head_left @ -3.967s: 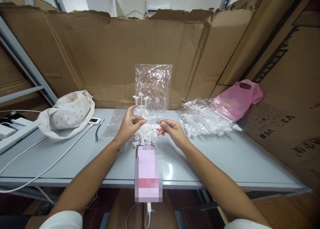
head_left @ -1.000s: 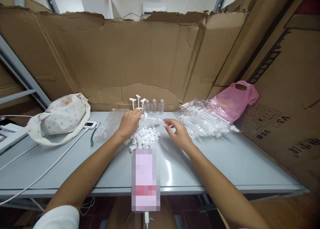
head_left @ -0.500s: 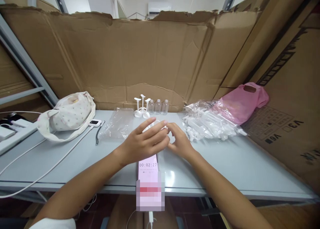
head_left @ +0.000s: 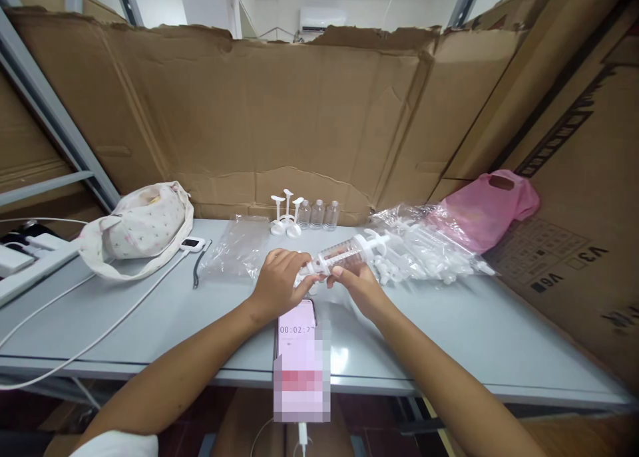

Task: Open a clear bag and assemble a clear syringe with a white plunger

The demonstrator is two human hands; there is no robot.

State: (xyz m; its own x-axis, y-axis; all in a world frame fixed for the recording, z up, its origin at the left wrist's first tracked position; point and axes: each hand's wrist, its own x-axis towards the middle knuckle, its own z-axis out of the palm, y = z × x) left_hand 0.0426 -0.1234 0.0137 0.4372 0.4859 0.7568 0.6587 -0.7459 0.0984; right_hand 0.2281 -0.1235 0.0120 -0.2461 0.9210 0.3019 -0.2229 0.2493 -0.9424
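Note:
A clear plastic syringe (head_left: 344, 255) with ring markings lies slantwise between my hands, its white handle end pointing up to the right. My left hand (head_left: 280, 277) is closed around its narrow white end, with the thumb along the near side. My right hand (head_left: 363, 289) grips the barrel from below, thumb resting near the white tip end. Behind the hands stand several white plunger-like parts (head_left: 286, 217) with flat round bases. Next to them are three clear bottle-shaped barrels (head_left: 317, 215). A phone (head_left: 297, 350) showing a timer lies below my hands.
To the right, a clear bag of white and transparent parts (head_left: 424, 254) lies by a pink bag (head_left: 486, 207). On the left are a flat clear bag (head_left: 234, 247), a small white device (head_left: 192, 244), a cloth bag (head_left: 142, 227) and a power strip (head_left: 34, 267). Cardboard (head_left: 279, 111) walls the back.
My left hand was stretched out across the front, near the right fingertips. It has since closed on the syringe's narrow end, and the syringe now shows between both hands.

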